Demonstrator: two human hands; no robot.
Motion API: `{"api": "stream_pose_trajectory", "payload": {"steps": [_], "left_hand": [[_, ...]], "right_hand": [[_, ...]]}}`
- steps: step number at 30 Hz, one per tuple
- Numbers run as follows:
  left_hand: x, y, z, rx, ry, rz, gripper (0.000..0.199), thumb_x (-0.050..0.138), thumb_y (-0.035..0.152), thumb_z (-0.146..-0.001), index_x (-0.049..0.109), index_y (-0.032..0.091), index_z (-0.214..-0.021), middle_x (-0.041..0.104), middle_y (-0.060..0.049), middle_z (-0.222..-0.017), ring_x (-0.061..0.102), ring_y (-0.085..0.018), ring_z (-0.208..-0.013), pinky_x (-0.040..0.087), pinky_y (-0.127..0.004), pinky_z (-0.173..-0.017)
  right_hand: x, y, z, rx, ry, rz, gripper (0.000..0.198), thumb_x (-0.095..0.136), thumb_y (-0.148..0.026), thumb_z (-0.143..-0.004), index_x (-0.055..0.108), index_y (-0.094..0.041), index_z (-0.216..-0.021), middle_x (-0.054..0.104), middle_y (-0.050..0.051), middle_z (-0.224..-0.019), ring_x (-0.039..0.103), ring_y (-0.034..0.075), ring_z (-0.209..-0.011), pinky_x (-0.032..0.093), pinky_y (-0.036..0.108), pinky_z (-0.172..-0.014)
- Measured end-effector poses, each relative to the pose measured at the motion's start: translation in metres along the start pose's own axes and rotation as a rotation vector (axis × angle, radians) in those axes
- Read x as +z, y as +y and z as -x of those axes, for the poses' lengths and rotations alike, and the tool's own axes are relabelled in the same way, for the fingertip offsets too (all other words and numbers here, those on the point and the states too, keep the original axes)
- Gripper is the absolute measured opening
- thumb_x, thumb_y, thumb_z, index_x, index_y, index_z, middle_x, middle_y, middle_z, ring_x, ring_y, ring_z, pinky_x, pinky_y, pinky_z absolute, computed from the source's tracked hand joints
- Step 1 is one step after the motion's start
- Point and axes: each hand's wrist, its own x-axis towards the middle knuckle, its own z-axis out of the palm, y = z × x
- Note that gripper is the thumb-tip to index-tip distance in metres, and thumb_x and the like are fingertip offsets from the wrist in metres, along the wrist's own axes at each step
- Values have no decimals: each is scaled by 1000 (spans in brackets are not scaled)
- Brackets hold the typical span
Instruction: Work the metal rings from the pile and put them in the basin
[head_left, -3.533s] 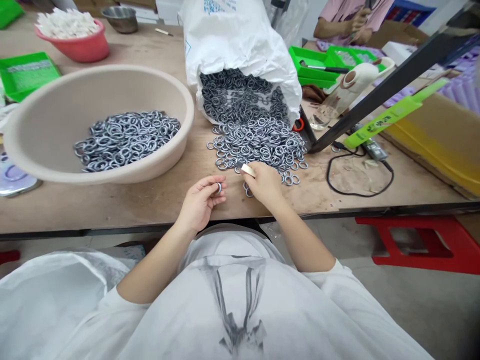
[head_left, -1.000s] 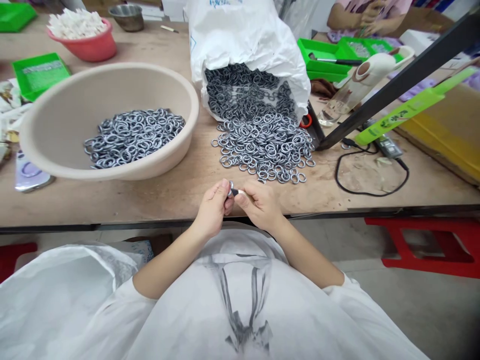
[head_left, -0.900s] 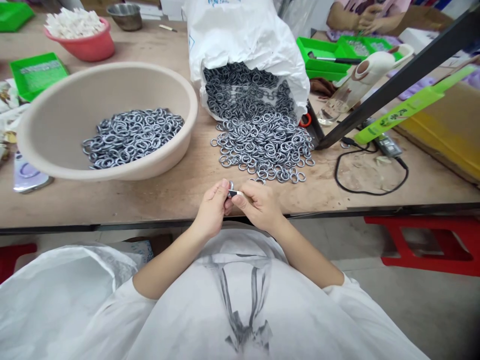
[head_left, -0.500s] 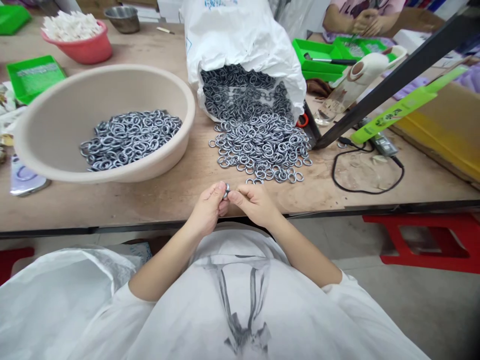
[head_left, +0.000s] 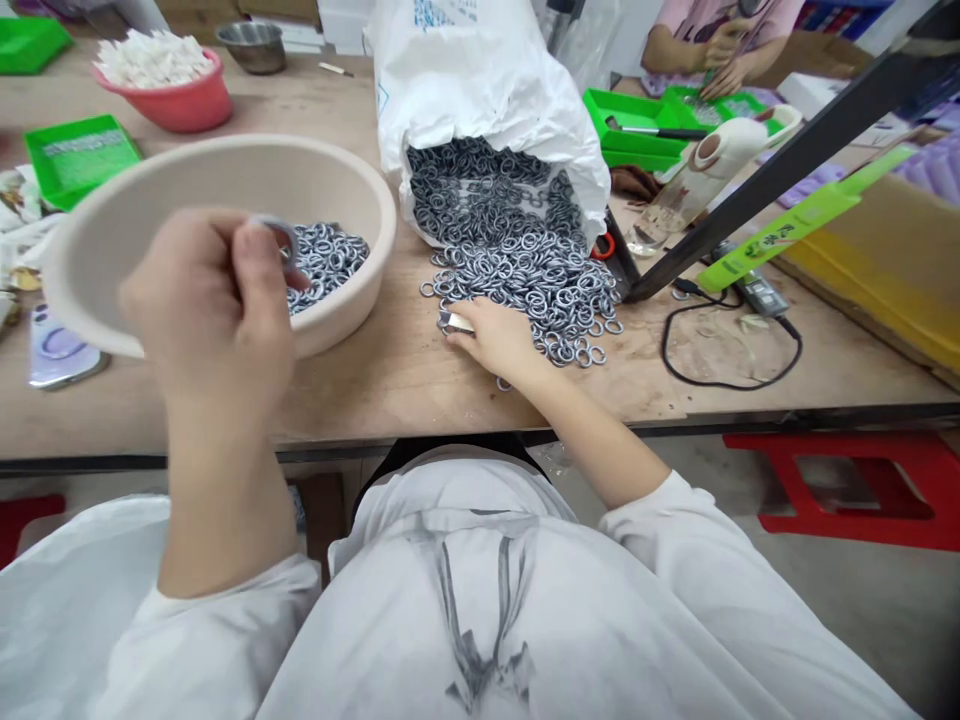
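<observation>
- Head view: on the wooden table (head_left: 360, 390) the hands, together a moment ago, have parted; their joint work on a single ring looks finished or paused.
- The beige basin (head_left: 94, 245) holds many loose rings (head_left: 330, 260); the white bag (head_left: 487, 90) beside it spills a ring heap (head_left: 562, 285).
- The left hand (head_left: 214, 310), raised and blurred, overlaps the basin; whether it is above or short of it I cannot tell. Fingers curled, it pinches one ring (head_left: 280, 235).
- The right hand (head_left: 495, 335), low at the heap's left edge, grips a small white-and-dark piece (head_left: 459, 323); contact with a ring is unclear.
</observation>
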Motion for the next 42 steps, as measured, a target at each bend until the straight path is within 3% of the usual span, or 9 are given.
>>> {"api": "stream_pose_trajectory", "payload": {"steps": [3, 5, 11, 17, 20, 28, 34, 38, 42], "left_hand": [[-2, -18, -32, 77, -161, -607, 25, 55, 25, -89, 74, 13, -100, 72, -13, -104, 61, -29, -104, 41, -49, -97], [1, -26, -34, 92, -222, -740, 26, 60, 28, -84, 74, 11, -99, 69, -19, -118, 55, -38, -118, 36, -57, -102], [30, -17, 23, 337, -353, -289, 28, 48, 33, -95, 70, 19, -106, 72, -10, -114, 61, -24, -111, 41, -42, -103], [76, -22, 79, -170, -553, 306, 33, 50, 43, -95, 68, 18, -108, 73, -9, -106, 67, -19, -94, 51, -33, -87], [89, -21, 94, -452, -553, 691, 30, 63, 45, -87, 64, 19, -103, 71, -4, -94, 66, -13, -74, 53, -26, -70], [89, -7, 102, -646, -520, 872, 41, 74, 52, -76, 62, 17, -94, 66, -1, -79, 63, -11, -64, 53, -24, -65], [90, -12, 100, -698, -459, 859, 33, 72, 48, -79, 62, 16, -81, 69, -2, -77, 61, -9, -58, 51, -21, -59], [88, -10, 100, -814, -526, 938, 36, 75, 48, -76, 63, 15, -81, 70, -3, -73, 61, -8, -55, 51, -19, -54], [86, -6, 100, -880, -669, 986, 40, 80, 48, -70, 65, 13, -83, 71, -4, -74, 62, -8, -54, 52, -18, -53]], "right_hand": [[7, -7, -10, -52, -63, 58, 27, 61, -39, -91, 69, -24, -113, 69, 8, -109, 64, 25, -93, 39, 30, -68], [9, -6, -15, -39, -63, 60, 25, 58, -37, -93, 70, -22, -108, 69, 9, -108, 64, 25, -93, 39, 31, -68], [2, 9, -8, 55, 64, -180, 19, 53, -29, -94, 68, -18, -92, 66, 9, -98, 60, 22, -86, 37, 31, -69], [-4, -4, 32, 99, 126, -1196, 37, 54, -55, -92, 60, -19, -86, 56, -1, -73, 47, 11, -62, 34, 25, -56], [0, -19, 48, 174, 132, -1429, 44, 62, -64, -82, 57, -21, -86, 51, -4, -70, 38, 8, -54, 30, 23, -49], [13, -41, 58, 271, 295, -1495, 42, 63, -63, -81, 51, -22, -84, 54, -2, -75, 49, 10, -63, 38, 23, -52], [12, -39, 65, 290, 218, -1516, 43, 69, -61, -77, 52, -21, -76, 50, -4, -67, 36, 7, -52, 31, 22, -46], [13, -29, 65, 281, 277, -1490, 41, 64, -61, -82, 57, -21, -78, 47, -5, -63, 31, 7, -48, 29, 23, -46], [15, -27, 66, 188, 273, -1321, 40, 62, -59, -85, 64, -20, -76, 53, -2, -68, 47, 12, -61, 41, 26, -59]]}}
